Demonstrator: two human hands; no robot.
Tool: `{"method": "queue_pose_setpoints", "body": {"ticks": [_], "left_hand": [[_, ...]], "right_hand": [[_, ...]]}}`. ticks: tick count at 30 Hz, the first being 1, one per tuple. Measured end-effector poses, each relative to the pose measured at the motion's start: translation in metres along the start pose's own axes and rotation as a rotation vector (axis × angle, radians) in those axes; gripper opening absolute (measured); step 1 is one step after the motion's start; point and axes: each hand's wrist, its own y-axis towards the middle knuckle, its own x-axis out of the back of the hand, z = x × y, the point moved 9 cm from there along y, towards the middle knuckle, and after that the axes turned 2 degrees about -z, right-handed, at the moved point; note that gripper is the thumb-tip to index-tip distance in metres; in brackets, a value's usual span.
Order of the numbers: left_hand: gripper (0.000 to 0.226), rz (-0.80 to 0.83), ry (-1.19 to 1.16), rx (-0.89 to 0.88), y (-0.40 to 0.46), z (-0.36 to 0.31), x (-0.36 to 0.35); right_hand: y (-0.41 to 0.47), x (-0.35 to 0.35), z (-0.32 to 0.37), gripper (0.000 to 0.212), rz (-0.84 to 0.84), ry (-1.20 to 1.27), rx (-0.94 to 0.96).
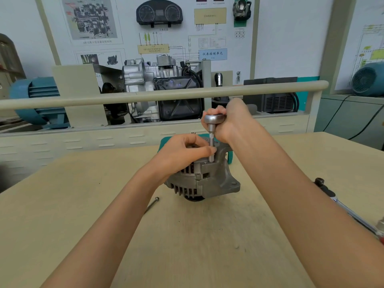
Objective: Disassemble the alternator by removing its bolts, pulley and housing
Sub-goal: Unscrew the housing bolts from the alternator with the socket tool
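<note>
Head view shows the worktop (104,235) filling the lower half, with the alternator (204,179) sitting on it near the far edge, at about 12 o'clock from the person. It rests with its dark pulley end down, and behind it a teal case (164,142) peeks out.

The right hand (230,121), at 1 o'clock, has its fingers clenched around the handle of a ratchet (214,118) whose extension (211,146) stands upright and drops onto a bolt head on the housing's top edge. The left hand (182,152), at 11 o'clock, lies over the alternator's top, thumb and fingers pinching the extension low down to steady it.

A risk I see is that the alternator stands on a narrow base, so a hard pull on the handle could tip or spin it. If the extension leans, the socket may slip off and round the bolt, and the left fingertips beside it could be pinched.

A second wrench (340,206) lies at 3 o'clock near the right forearm, where a swing of the elbow might knock it off. One long bolt (152,203) lies loose at 9 o'clock of the alternator and could roll away.
</note>
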Motion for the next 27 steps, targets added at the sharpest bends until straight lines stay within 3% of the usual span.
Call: {"method": "queue_pose_setpoints", "body": {"ticks": [3, 7, 13, 18, 22, 24, 27], "left_hand": [[0.002, 0.020, -0.013, -0.011, -0.001, -0.001, 0.000], [0.009, 0.043, -0.038, -0.033, -0.002, -0.002, -0.001], [0.010, 0.033, -0.114, -0.044, -0.002, 0.000, 0.002], [0.010, -0.001, -0.148, -0.058, -0.002, 0.001, 0.002], [0.009, 0.004, -0.167, -0.067, -0.003, -0.001, 0.003], [0.009, 0.002, -0.163, -0.073, -0.004, -0.002, 0.003], [0.010, -0.016, -0.167, -0.069, -0.004, -0.001, 0.003]], "right_hand": [[0.004, -0.005, -0.005, 0.027, 0.067, -0.033, -0.083], [0.007, -0.014, -0.025, 0.014, 0.199, -0.120, -0.347], [-0.002, -0.028, -0.051, 0.030, 0.417, -0.358, -0.616], [-0.007, -0.033, -0.052, 0.029, 0.484, -0.237, -0.680], [-0.008, -0.030, -0.043, 0.023, 0.449, -0.133, -0.560], [0.000, -0.024, -0.033, 0.018, 0.287, -0.038, -0.357], [0.010, 0.002, -0.003, 0.017, -0.080, 0.089, 0.110]]}}
